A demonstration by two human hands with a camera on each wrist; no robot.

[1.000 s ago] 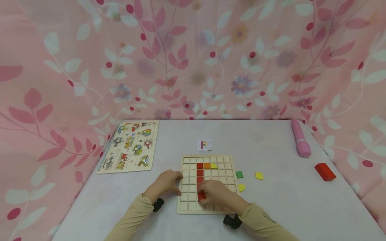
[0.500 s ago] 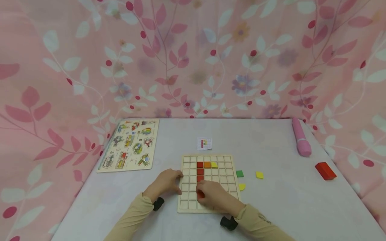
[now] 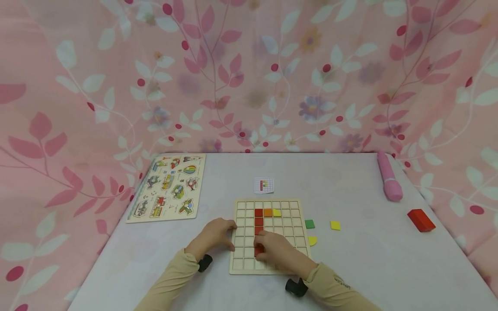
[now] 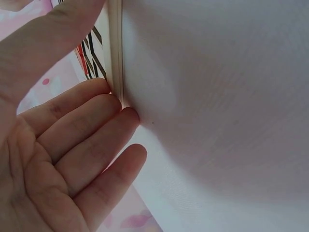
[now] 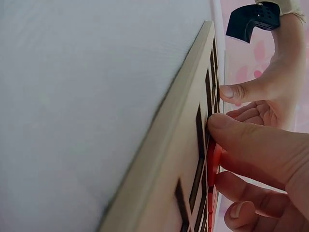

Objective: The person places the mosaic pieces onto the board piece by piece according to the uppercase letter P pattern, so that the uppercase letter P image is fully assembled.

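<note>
Currently, grip: right hand (image 3: pixel 278 252) pinches red tile (image 3: pixel 259 250) with thumb and fingertips, on grid board (image 3: pixel 241 264)'s lower rows, under the red column.
Brace: left hand (image 3: pixel 213 237), fingers straight, presses board's left edge.
Tip: probably square tile to cell, press flat.
Nearby: pattern card (image 3: pixel 263 185).

Bright, even, soft light; faint shadows; head view sharp; wrist close-ups blurred.

Open tabletop (image 3: pixel 350 268) right of the grid board (image 3: pixel 289 207); only loose tiles (image 3: pixel 335 225) lie there
</note>
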